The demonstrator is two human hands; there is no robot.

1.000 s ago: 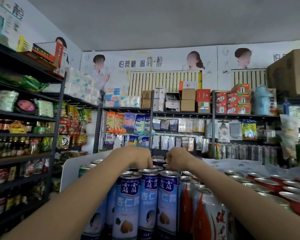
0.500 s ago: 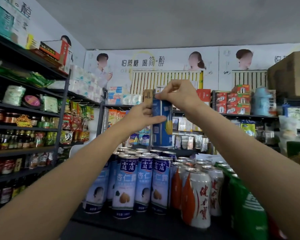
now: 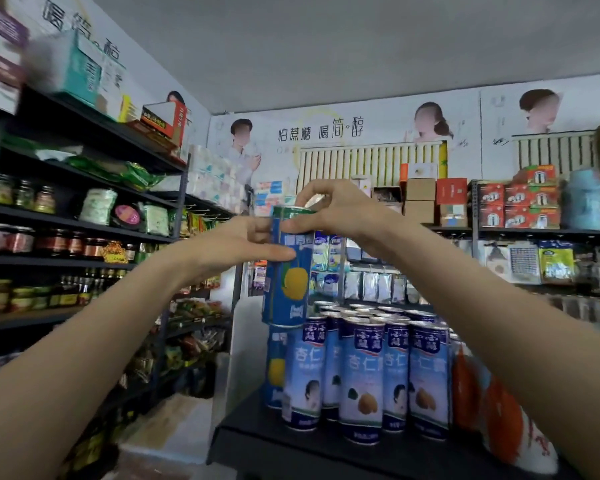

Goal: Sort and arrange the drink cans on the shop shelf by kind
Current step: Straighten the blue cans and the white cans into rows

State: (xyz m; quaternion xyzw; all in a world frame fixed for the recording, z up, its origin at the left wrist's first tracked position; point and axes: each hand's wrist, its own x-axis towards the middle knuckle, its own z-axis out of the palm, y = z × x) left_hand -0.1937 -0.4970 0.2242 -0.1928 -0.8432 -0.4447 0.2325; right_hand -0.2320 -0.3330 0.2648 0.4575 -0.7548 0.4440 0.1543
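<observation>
- The black shelf [image 3: 274, 441] in front of me carries the cans; side racks of jars and packets stand to my left, too blurred to count.
- Pale blue cans [image 3: 361, 382]: four stand in the front row, upright and touching side by side; more silver tops show behind them, too crowded for a count.
- Orange-and-white cans [image 3: 499, 420]: two that I can make out, at the right end of the row, partly behind my right arm.
- Dark blue cans with a yellow fruit: two. One [image 3: 275, 368] stands at the left end of the shelf; the other [image 3: 286, 282] sits upright on top of it.
- My left hand [image 3: 229, 245] reaches in from the left, thumb and fingers curled round the top can's upper side.
- My right hand [image 3: 333, 213] comes over from the right, fingertips pinching that can's rim.
</observation>
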